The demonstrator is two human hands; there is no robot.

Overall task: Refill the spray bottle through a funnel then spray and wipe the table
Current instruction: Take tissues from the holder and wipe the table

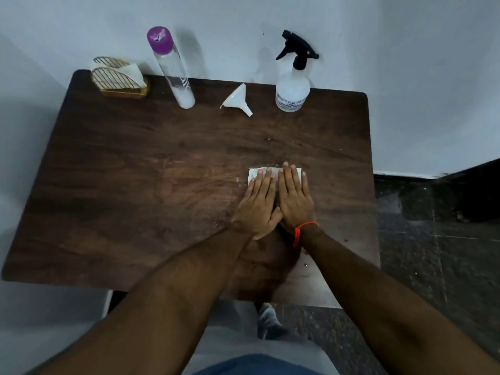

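Observation:
A folded white tissue [255, 174] lies on the dark wooden table [130, 190], right of centre. My left hand [258, 204] and my right hand [294, 196] lie side by side, flat on the tissue with palms down, pressing it against the wood and covering most of it. The spray bottle [292, 89], translucent with a black trigger head, stands upright at the far edge, to the right. A white funnel [237, 100] lies on its side just left of it. Further left stands a tall clear bottle with a purple cap [174, 74]. The wood left of the tissue shows pale smears.
A gold wire napkin holder [119, 79] with white napkins sits at the far left corner. A white wall runs behind and along the left of the table. Dark stone floor [438, 239] lies off its right edge.

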